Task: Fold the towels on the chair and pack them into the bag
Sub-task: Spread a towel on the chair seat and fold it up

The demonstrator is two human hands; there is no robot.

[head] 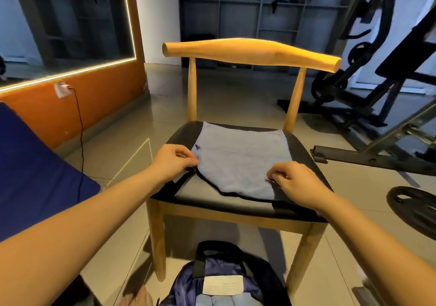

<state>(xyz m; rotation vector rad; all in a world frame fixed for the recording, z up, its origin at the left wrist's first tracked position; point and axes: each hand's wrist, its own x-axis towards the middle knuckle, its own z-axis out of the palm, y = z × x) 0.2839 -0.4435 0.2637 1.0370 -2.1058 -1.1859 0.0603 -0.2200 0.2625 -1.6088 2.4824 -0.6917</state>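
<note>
Blue towel (pixel 238 162) lies flat on chair (pixel 195 193) seat; left hand (pixel 174 162) and right hand (pixel 299 183) each pinch a near corner. Judged soft, light, limp: corners give best hold; bag (pixel 219 270) on floor.

The light blue-grey towel (pixel 238 162) lies spread over the black seat of the wooden chair (pixel 250 51). Its far edge is flat near the backrest posts. Its near edge is bowed and puckered where my left hand (pixel 175 162) and right hand (pixel 295 180) pinch the two near corners. A dark layer shows just under that edge, perhaps a second towel. The navy bag (pixel 221 272), with black handles and a white label, stands on the floor just in front of the chair, between its front legs, with pale blue fabric showing in its mouth.
</note>
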